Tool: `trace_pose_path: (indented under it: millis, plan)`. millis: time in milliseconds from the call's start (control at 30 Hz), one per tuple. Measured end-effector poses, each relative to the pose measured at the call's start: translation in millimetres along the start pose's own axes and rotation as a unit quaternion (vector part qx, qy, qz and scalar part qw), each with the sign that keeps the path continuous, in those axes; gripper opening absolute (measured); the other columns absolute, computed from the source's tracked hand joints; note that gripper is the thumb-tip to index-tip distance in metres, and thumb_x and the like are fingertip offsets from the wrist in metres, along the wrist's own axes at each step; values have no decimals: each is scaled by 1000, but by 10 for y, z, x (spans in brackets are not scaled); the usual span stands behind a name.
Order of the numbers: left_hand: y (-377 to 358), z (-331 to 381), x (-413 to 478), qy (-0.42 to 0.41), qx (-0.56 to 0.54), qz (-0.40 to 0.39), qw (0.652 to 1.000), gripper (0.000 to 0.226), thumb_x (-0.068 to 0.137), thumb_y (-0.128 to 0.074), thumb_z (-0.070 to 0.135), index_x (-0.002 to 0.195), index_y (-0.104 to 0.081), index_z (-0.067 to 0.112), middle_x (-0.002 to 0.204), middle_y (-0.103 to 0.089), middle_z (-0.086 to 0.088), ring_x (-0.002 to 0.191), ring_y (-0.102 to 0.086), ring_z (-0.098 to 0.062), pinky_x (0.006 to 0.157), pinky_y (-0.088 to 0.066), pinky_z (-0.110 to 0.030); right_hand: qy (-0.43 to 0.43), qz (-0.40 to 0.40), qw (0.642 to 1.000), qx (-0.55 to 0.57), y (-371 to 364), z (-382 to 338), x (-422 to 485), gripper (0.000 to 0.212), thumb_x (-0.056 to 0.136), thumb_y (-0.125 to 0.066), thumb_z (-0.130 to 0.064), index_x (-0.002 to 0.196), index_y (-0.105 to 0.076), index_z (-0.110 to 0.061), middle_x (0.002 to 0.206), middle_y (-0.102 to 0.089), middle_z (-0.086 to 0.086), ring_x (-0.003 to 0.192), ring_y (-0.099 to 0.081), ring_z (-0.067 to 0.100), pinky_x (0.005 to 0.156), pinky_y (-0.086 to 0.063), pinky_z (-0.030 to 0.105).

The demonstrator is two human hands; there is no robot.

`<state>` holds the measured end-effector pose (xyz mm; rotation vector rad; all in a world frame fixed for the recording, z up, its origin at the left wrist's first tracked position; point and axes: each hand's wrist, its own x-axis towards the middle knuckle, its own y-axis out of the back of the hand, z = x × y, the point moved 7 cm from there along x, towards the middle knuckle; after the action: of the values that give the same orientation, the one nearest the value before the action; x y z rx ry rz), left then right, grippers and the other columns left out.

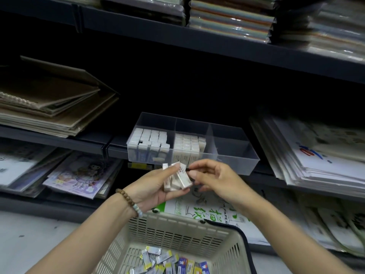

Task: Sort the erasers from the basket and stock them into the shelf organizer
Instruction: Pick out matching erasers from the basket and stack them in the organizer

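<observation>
My left hand holds a small stack of white boxed erasers upright in its palm, just below the clear shelf organizer. My right hand is beside the stack, its thumb and forefinger pinching at the top right eraser. The organizer has three compartments: the left one is packed with white erasers, the middle one holds pale boxed erasers, and the right one looks bare. Below my arms, the beige basket holds several loose wrapped erasers.
Stacks of brown sketchbooks lie on the shelf to the left, and paper pads to the right. Colouring books and a sketch paper pad fill the lower shelf. Wrapped paper packs sit on the top shelf.
</observation>
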<state>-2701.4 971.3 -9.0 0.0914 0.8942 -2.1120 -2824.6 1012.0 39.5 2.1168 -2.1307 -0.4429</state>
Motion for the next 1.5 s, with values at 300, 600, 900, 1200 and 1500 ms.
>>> trace_pose_path:
  millis: [300,600,900,1200,1500]
  plan:
    - [26,-141,-26,-33,166,42,985,65,58,-74,45,107,-64,5,94,-73,-13,86,-71,-21,59,-55,-20,3,-30,999,8,-74,175,-39,42,80,-72,-15,120,-59,-20,93,-59,4,78,-59,15,71,-50,19]
    - [27,-87,29,-49,127,41,990,53,52,-79,8,100,-59,8,79,-74,-4,67,-70,-14,55,-54,-18,-92,8,960,266,-30,401,-28,32,84,-63,-3,116,-61,-2,83,-69,6,58,-60,7,58,-53,16]
    - [70,5,31,-88,133,47,986,56,56,-78,32,104,-63,8,93,-74,-10,83,-72,-21,50,-52,-14,-108,-2,935,338,-16,411,-29,31,83,-63,-14,110,-66,0,101,-71,12,79,-68,10,67,-55,15]
    - [33,61,3,-120,142,86,979,60,57,-71,45,104,-62,10,88,-75,-1,75,-72,-13,50,-51,-14,-98,9,937,336,14,349,-55,30,76,-67,-7,106,-69,-5,102,-73,9,86,-70,11,69,-55,13]
    - [80,161,20,-122,81,83,986,55,67,-65,41,110,-59,8,97,-74,0,73,-71,-10,48,-53,-14,69,136,986,-71,974,-505,257,29,80,-71,-9,108,-65,-5,99,-71,9,86,-69,13,77,-55,16]
